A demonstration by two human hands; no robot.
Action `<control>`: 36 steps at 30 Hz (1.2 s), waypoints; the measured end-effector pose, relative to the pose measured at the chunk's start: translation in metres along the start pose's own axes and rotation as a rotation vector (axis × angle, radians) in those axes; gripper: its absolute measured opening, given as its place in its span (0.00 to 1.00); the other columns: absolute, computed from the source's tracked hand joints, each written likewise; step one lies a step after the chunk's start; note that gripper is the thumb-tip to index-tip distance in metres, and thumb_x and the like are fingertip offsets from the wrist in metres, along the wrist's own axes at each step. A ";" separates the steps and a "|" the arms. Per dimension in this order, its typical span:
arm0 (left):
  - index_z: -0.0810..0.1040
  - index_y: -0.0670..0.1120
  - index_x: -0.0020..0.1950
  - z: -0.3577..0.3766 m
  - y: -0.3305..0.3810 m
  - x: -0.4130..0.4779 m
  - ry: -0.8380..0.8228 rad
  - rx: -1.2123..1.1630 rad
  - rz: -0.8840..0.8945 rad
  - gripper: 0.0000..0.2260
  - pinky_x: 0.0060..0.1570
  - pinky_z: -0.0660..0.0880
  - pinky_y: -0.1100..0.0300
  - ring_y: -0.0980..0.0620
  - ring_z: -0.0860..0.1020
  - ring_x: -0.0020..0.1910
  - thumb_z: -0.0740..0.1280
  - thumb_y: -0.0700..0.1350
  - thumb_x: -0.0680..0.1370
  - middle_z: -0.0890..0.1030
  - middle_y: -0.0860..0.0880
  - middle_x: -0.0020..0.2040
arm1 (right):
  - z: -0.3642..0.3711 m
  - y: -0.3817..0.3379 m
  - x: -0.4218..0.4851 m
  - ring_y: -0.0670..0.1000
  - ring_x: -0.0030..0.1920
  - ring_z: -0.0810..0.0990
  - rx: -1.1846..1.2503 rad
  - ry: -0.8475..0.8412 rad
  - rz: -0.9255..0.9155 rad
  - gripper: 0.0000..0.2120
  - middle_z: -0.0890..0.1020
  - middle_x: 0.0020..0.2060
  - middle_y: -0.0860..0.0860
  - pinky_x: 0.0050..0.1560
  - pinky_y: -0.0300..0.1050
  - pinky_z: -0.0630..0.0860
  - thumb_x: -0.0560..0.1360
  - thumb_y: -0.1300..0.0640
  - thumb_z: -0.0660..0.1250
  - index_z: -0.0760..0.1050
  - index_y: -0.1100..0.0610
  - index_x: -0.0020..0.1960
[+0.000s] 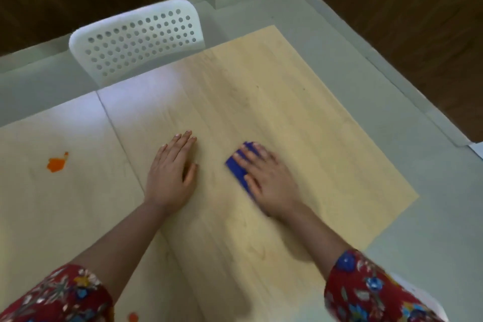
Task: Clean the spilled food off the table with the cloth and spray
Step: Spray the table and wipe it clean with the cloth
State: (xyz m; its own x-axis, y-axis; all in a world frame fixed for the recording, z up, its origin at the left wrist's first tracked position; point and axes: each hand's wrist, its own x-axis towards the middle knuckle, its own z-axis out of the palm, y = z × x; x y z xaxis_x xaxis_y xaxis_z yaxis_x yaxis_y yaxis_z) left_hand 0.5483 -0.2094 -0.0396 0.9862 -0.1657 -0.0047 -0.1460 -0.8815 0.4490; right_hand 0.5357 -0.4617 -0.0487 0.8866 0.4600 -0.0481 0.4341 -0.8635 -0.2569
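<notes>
My right hand [266, 178] presses flat on a folded blue cloth [237, 168] on the light wooden table [300, 125]; only the cloth's left and far edges show from under the fingers. My left hand [171, 167] rests flat on the table to the cloth's left, fingers straight, holding nothing. An orange food spill [57, 164] lies on the table at the far left, apart from both hands. A smaller orange spot [133, 317] sits at the bottom edge near my left sleeve. No spray bottle is in view.
A white perforated chair [141, 36] stands tucked against the table's far side. A seam [120, 138] runs between two tabletops left of my left hand. Grey floor [392, 102] borders the table on the right and far sides.
</notes>
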 end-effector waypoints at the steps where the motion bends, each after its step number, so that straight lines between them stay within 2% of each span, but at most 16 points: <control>1: 0.57 0.51 0.78 0.001 0.006 -0.015 -0.043 -0.016 -0.034 0.29 0.75 0.47 0.55 0.55 0.51 0.78 0.51 0.57 0.77 0.54 0.55 0.78 | -0.004 0.027 -0.010 0.53 0.75 0.62 0.020 0.051 0.086 0.24 0.66 0.74 0.49 0.74 0.50 0.58 0.79 0.51 0.53 0.63 0.49 0.75; 3: 0.49 0.54 0.79 0.006 0.020 -0.039 -0.136 -0.031 -0.060 0.33 0.75 0.43 0.56 0.57 0.44 0.77 0.50 0.62 0.75 0.46 0.58 0.79 | -0.019 0.092 -0.025 0.55 0.74 0.63 -0.023 0.138 0.426 0.25 0.66 0.74 0.51 0.72 0.52 0.61 0.78 0.50 0.50 0.65 0.51 0.74; 5: 0.42 0.57 0.79 0.014 0.031 -0.055 -0.230 -0.006 -0.068 0.37 0.75 0.39 0.56 0.57 0.38 0.77 0.47 0.68 0.72 0.39 0.59 0.78 | -0.034 0.147 -0.033 0.54 0.77 0.56 -0.074 0.148 0.756 0.26 0.60 0.77 0.50 0.73 0.55 0.58 0.80 0.50 0.46 0.59 0.52 0.77; 7: 0.35 0.58 0.77 0.023 0.040 -0.066 -0.300 0.068 -0.057 0.40 0.74 0.35 0.54 0.56 0.32 0.76 0.44 0.73 0.70 0.32 0.58 0.76 | -0.042 0.157 -0.023 0.55 0.78 0.52 -0.054 0.156 0.956 0.25 0.56 0.78 0.50 0.74 0.56 0.55 0.81 0.51 0.46 0.56 0.52 0.78; 9: 0.32 0.59 0.76 0.030 0.045 -0.073 -0.313 0.146 -0.048 0.42 0.74 0.33 0.52 0.54 0.29 0.74 0.44 0.75 0.68 0.29 0.56 0.76 | -0.038 0.126 -0.007 0.55 0.77 0.53 -0.030 0.166 0.888 0.28 0.58 0.78 0.52 0.75 0.54 0.53 0.79 0.51 0.44 0.56 0.54 0.78; 13: 0.31 0.60 0.76 0.032 0.043 -0.072 -0.313 0.164 -0.039 0.43 0.72 0.31 0.52 0.54 0.28 0.74 0.44 0.77 0.67 0.28 0.56 0.76 | 0.001 0.006 -0.025 0.51 0.78 0.53 -0.061 -0.018 0.231 0.27 0.59 0.77 0.47 0.77 0.51 0.50 0.79 0.50 0.48 0.56 0.48 0.77; 15: 0.33 0.60 0.76 0.032 0.042 -0.071 -0.303 0.169 -0.039 0.44 0.73 0.32 0.51 0.54 0.29 0.74 0.44 0.78 0.67 0.30 0.56 0.76 | 0.000 0.001 -0.047 0.48 0.77 0.52 -0.004 -0.049 0.120 0.25 0.58 0.77 0.44 0.76 0.49 0.49 0.80 0.49 0.50 0.56 0.44 0.77; 17: 0.35 0.60 0.76 0.031 0.044 -0.071 -0.310 0.160 -0.050 0.44 0.74 0.33 0.50 0.53 0.29 0.75 0.43 0.78 0.66 0.31 0.56 0.76 | -0.011 0.051 -0.055 0.49 0.77 0.54 0.018 0.032 0.269 0.26 0.60 0.77 0.45 0.75 0.52 0.55 0.79 0.48 0.48 0.58 0.45 0.77; 19: 0.36 0.60 0.77 0.031 0.047 -0.071 -0.304 0.152 -0.055 0.45 0.74 0.34 0.50 0.54 0.30 0.75 0.44 0.78 0.66 0.31 0.56 0.77 | -0.028 0.117 -0.071 0.51 0.77 0.55 -0.051 0.100 0.596 0.28 0.60 0.77 0.48 0.73 0.55 0.58 0.78 0.47 0.44 0.58 0.48 0.77; 21: 0.36 0.60 0.77 0.031 0.048 -0.072 -0.303 0.156 -0.056 0.45 0.74 0.34 0.49 0.54 0.30 0.75 0.44 0.78 0.66 0.32 0.56 0.77 | -0.041 0.166 -0.099 0.52 0.77 0.53 -0.066 0.105 0.859 0.27 0.58 0.77 0.48 0.74 0.59 0.55 0.79 0.47 0.44 0.55 0.49 0.78; 24: 0.35 0.60 0.77 0.030 0.047 -0.072 -0.321 0.156 -0.062 0.45 0.74 0.34 0.49 0.54 0.29 0.74 0.44 0.78 0.66 0.31 0.56 0.77 | -0.037 0.174 -0.139 0.52 0.78 0.50 -0.051 0.123 0.995 0.25 0.55 0.78 0.47 0.75 0.59 0.50 0.82 0.49 0.45 0.52 0.48 0.79; 27: 0.34 0.60 0.76 0.025 0.046 -0.073 -0.363 0.144 -0.050 0.45 0.73 0.33 0.51 0.54 0.29 0.74 0.44 0.77 0.64 0.31 0.55 0.76 | -0.018 0.121 -0.155 0.56 0.77 0.54 -0.068 0.174 1.056 0.29 0.58 0.77 0.51 0.73 0.60 0.56 0.79 0.48 0.42 0.55 0.52 0.78; 29: 0.35 0.60 0.76 0.018 0.039 -0.079 -0.376 0.097 -0.038 0.45 0.73 0.33 0.52 0.55 0.29 0.74 0.45 0.76 0.65 0.31 0.55 0.76 | -0.005 0.061 -0.153 0.59 0.76 0.58 -0.057 0.157 0.963 0.29 0.62 0.76 0.54 0.72 0.60 0.59 0.78 0.49 0.44 0.58 0.56 0.77; 31: 0.35 0.60 0.76 0.007 0.024 -0.094 -0.365 0.076 -0.055 0.44 0.73 0.34 0.52 0.55 0.29 0.74 0.46 0.75 0.66 0.29 0.56 0.76 | 0.013 -0.014 -0.147 0.59 0.75 0.60 -0.078 0.127 0.748 0.28 0.65 0.74 0.55 0.73 0.57 0.58 0.77 0.51 0.49 0.62 0.57 0.76; 34: 0.36 0.59 0.77 -0.015 -0.008 -0.114 -0.327 0.071 -0.153 0.43 0.73 0.34 0.51 0.53 0.31 0.75 0.52 0.74 0.69 0.29 0.55 0.76 | 0.030 -0.106 -0.145 0.57 0.77 0.57 -0.066 -0.007 0.201 0.27 0.64 0.75 0.51 0.75 0.55 0.54 0.78 0.52 0.55 0.60 0.53 0.77; 36: 0.37 0.57 0.77 -0.032 -0.027 -0.117 -0.329 0.092 -0.257 0.44 0.75 0.35 0.49 0.52 0.32 0.75 0.58 0.72 0.72 0.30 0.53 0.76 | 0.026 -0.096 -0.137 0.54 0.77 0.57 -0.051 -0.084 -0.089 0.26 0.62 0.76 0.48 0.74 0.53 0.54 0.80 0.51 0.54 0.59 0.49 0.77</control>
State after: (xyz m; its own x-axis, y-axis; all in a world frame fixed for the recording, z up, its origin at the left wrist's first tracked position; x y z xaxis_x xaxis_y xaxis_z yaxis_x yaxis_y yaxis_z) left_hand 0.4392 -0.1524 -0.0226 0.9158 -0.0543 -0.3979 0.0807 -0.9457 0.3148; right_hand 0.3687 -0.4366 -0.0429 0.8288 0.5490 -0.1083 0.5198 -0.8269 -0.2146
